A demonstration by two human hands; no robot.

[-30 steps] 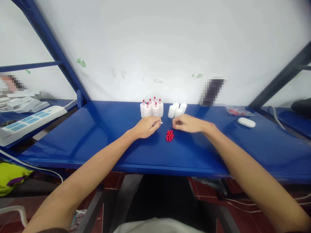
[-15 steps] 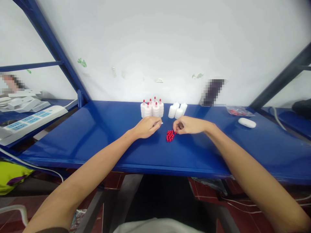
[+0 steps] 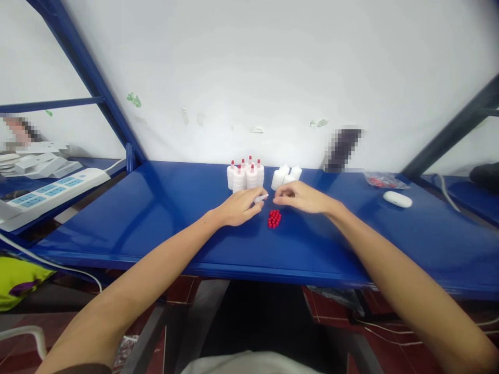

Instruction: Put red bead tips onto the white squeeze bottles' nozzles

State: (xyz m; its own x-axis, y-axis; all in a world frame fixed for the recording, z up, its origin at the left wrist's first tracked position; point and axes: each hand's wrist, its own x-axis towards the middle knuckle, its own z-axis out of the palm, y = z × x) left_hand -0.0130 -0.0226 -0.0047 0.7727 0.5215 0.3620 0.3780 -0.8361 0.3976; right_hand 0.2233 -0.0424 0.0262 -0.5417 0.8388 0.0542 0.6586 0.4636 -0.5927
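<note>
My left hand [image 3: 244, 206] is closed around a small white nozzle [image 3: 261, 198], whose narrow tip points right. Facing it, my right hand [image 3: 298, 197] pinches thumb and forefinger together a short way from that tip. The red cap picked from the pile is mostly hidden in those fingers. On the table just below both hands lies a tight cluster of red caps [image 3: 274, 219]. Behind my left hand stand several white squeeze bottles [image 3: 245, 179] with red-capped nozzles. Several white bottles [image 3: 278, 178] without red caps stand behind my right hand, partly covered by it.
The blue table [image 3: 175, 208] meets a white wall at the back. To the right lie a clear bag of red pieces [image 3: 384, 181] and a white rounded case [image 3: 397, 199]. A white power strip [image 3: 58, 195] and white boxes [image 3: 47, 163] are at the left.
My right hand has lifted away from the red caps and moved left, close to my left hand. My left hand has shifted slightly right, and more of its nozzle shows.
</note>
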